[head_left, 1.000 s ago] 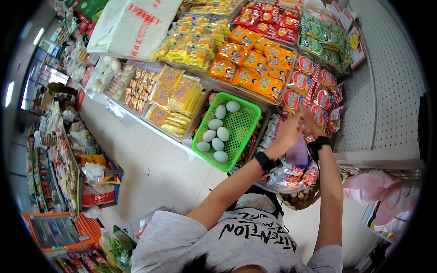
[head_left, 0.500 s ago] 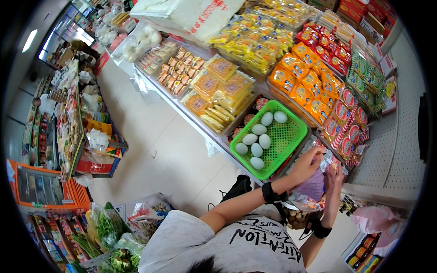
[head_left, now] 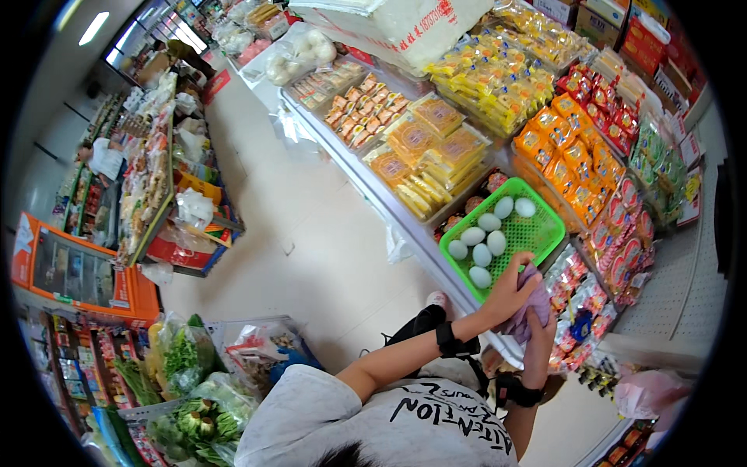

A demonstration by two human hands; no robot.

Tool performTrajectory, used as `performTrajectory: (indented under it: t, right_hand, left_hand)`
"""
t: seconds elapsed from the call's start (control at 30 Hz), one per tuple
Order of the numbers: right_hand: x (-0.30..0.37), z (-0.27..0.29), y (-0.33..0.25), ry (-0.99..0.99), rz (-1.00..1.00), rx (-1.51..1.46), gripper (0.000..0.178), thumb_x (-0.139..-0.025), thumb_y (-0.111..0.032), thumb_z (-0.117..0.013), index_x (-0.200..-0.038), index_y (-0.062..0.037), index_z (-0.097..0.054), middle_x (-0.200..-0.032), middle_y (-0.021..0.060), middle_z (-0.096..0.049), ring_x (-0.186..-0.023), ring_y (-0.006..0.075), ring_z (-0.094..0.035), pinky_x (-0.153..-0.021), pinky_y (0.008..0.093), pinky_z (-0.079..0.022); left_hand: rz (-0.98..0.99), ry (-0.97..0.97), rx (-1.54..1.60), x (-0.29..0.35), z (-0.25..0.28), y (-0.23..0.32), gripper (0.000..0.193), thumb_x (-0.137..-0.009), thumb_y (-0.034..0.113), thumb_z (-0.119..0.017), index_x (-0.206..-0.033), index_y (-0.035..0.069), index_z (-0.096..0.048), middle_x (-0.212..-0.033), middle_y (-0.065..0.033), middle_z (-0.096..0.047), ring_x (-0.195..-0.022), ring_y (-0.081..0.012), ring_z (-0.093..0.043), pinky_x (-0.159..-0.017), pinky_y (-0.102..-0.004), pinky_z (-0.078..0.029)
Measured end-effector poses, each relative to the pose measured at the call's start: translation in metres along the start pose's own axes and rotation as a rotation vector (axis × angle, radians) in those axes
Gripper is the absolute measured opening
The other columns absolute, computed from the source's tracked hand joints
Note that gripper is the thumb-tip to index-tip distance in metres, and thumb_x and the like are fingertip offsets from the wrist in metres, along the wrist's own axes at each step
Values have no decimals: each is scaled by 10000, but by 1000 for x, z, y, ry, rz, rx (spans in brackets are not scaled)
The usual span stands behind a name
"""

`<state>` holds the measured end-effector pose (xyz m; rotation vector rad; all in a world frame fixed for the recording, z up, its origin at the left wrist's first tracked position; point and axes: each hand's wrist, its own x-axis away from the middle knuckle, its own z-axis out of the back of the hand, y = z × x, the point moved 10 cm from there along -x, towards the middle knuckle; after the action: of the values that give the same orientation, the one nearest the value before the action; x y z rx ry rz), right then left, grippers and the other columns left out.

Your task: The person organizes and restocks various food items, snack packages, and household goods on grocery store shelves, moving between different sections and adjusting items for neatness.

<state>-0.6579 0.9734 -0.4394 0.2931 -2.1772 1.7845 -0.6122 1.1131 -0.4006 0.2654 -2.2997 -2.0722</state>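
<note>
A purple cloth (head_left: 532, 298) is bunched up between my two hands. My left hand (head_left: 504, 297) has its fingers closed on the cloth, beside the near right corner of a green plastic basket (head_left: 549, 226). My right hand (head_left: 538, 336) grips the cloth's lower part, its fingers wrapped round the folds. Several pale bluish eggs (head_left: 480, 277) lie in the basket, mostly toward its left side. Whether something is inside the cloth cannot be made out.
Small red and white snack packs (head_left: 571, 272) lie right of my hands, with a blue object (head_left: 580, 325) on them. Beyond the basket are orange packs (head_left: 568, 167), boxed yellow cakes (head_left: 428, 148) and a white foam box (head_left: 389, 31). Bagged greens (head_left: 204, 412) stand at lower left.
The purple cloth, lower and spread out over the snack packs before, is now bunched in both hands. Both hands have come closer together, next to the basket. The whole view has shifted.
</note>
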Motion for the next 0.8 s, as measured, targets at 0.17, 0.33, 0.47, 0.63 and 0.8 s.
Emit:
performTrajectory:
  t: [0.17,0.33,0.47,0.63,0.8]
  right_hand:
    - [4,-48,19,-154,60,149,357,-770,-90,-582,-1085,27,-461,-945,62,-543,-832,124,-514,-746,240,-413]
    - [19,-78,64,-246,41,187,363,-779,-83,-531,-1110,19,-422,-905,52,-535,-804,119,-519,-707,234,-426]
    - [36,-102,66,-297,-126,190,306,-797,-88,-527,-1081,5,-460,-892,48,-565,-751,90,-538,-639,215,-433]
    - [33,-140,81,-365,-194,16,253,-793,-59,-532,-1039,-4,-513,-848,48,-582,-722,111,-552,-646,229,-440]
    - [19,-225,105,-446,-193,143,231,-826,-104,-502,-1033,-2,-513,-849,46,-577,-730,117,-549,-663,236,-438]
  left_hand:
    - [611,-205,43,62,29,-48,531,-838,336,-540,-1211,6,-354,-1073,-109,-499,-972,-161,-483,-836,-273,-395]
    - [460,-3,30,83,70,-48,498,-839,272,-547,-1207,-16,-374,-1068,-99,-513,-976,-141,-483,-850,-274,-393]
    - [329,-5,113,70,85,-45,464,-807,140,-557,-1198,-31,-375,-1070,-90,-518,-966,-134,-490,-841,-258,-398]
    - [297,-11,159,52,123,-37,430,-767,83,-512,-1165,-34,-400,-968,-86,-567,-878,-133,-533,-771,-249,-436]
    - [371,83,222,18,231,-31,253,-753,94,-502,-966,-43,-494,-751,-91,-588,-604,-147,-571,-577,-265,-484]
